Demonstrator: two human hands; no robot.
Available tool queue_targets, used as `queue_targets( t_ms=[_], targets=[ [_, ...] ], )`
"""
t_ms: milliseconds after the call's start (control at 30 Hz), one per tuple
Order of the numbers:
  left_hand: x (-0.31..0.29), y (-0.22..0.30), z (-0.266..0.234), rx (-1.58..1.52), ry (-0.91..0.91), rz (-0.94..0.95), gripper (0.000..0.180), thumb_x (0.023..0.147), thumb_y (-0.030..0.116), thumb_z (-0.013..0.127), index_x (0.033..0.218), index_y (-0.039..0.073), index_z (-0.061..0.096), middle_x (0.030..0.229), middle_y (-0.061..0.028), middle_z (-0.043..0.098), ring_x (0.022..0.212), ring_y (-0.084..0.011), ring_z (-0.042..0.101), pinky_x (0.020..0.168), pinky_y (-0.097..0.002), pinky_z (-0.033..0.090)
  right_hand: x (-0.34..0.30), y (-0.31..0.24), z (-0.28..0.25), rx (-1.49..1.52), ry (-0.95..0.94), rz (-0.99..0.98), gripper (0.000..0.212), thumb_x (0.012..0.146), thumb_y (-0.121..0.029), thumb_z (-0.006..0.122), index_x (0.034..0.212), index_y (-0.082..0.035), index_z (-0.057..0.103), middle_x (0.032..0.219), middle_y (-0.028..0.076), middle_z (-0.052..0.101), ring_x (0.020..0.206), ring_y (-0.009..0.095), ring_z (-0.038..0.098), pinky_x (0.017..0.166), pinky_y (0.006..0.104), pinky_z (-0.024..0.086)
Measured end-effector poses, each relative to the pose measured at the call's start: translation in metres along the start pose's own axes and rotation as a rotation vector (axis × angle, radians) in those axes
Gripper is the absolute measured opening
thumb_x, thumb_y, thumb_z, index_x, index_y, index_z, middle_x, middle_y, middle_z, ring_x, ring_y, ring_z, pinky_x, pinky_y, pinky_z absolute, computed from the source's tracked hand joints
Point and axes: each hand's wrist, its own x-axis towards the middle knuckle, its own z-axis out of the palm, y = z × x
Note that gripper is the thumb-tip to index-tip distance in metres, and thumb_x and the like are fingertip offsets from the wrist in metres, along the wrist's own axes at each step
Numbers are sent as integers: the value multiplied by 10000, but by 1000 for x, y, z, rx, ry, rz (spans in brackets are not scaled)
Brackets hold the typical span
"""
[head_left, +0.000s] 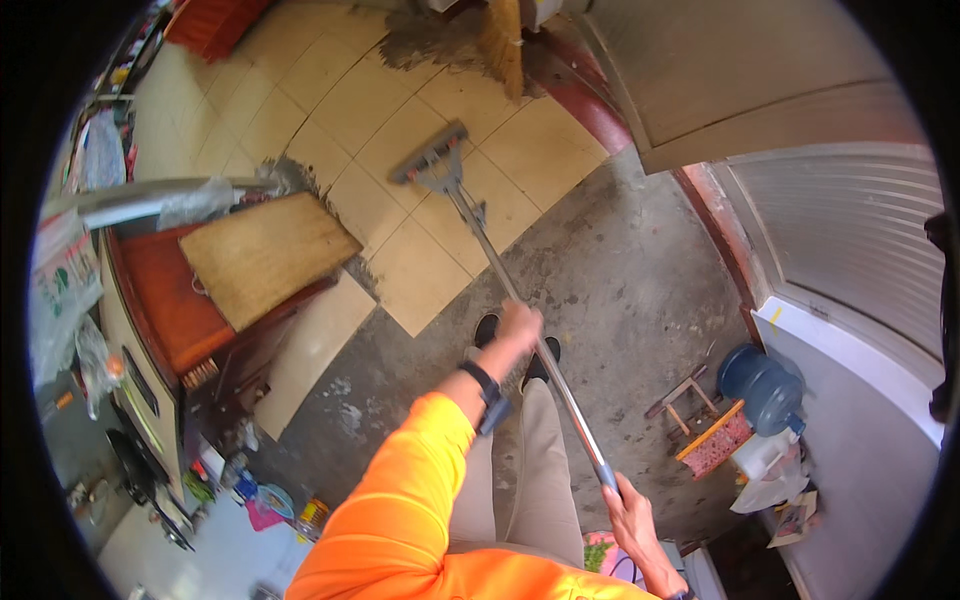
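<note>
A mop (492,255) with a long metal pole slants from the lower right up to its flat grey head (431,156), which rests on the beige floor tiles (395,215). Partway along the pole, my left hand (517,327) is wrapped round it, with a dark watch on that wrist. My right hand (630,512) grips the grey-blue handle end, nearer to my body. Both hands are closed on the same pole. My shoes show just below and beside the left hand, on bare grey concrete.
A red-brown cabinet (165,285) with a wooden board (270,255) on it stands at the left. At the right are a blue water jug (762,385), a small wooden stool (705,425) and a white jug. A straw broom (503,45) leans at the top beside a door (750,70).
</note>
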Motion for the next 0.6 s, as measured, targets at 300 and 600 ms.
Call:
queue_targets(
  t_ms=[300, 600],
  targets=[
    [-82, 0, 147, 449, -303, 487, 146, 859, 109, 517, 875, 33, 640, 876, -109, 667, 862, -268, 638, 759, -385, 508, -66, 60, -16, 608, -53, 186, 422, 961, -331, 526, 1258, -31, 540, 678, -7, 491, 568, 84, 460, 509, 239, 365],
    [45, 90, 46, -60, -93, 219, 386, 876, 233, 570, 1025, -100, 447, 852, -296, 620, 652, -376, 664, 500, -420, 536, 20, -6, -3, 545, -2, 33, 414, 968, -364, 498, 1194, -18, 537, 573, -41, 405, 442, 49, 371, 404, 232, 294]
  ],
)
